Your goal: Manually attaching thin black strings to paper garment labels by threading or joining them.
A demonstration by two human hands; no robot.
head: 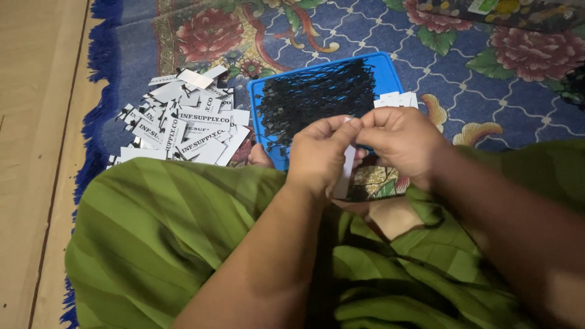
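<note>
The person sits on a flowered blue rug (390, 55), knees draped in green striped cloth (158, 231), with both hands raised together over the lap. The left hand (318, 155) is curled almost closed, thumb and forefinger pinched on the upper end of a narrow white paper tag (348, 166) that hangs down edge-on between the two hands. The right hand (399, 141) is likewise nearly closed, its fingertips meeting the left hand's at the top of the same tag — whether it grips the tag itself or a cord there cannot be told, since the fingers cover that spot. A thin black cord (365, 194) loops below the tag, just above the lap.

Just beyond the hands lies a blue plastic tray (385, 68) on the rug, holding a tangled heap of black cords (317, 100) with small dark ends. At the tray's right edge, a few plain white tags (397, 100) rest partly on the rim. To the left of the tray, a loose pile of printed white tags (183, 125) is spread over the rug's edge — near the blue fringe (100, 91) and the pale wooden floor (36, 122)
</note>
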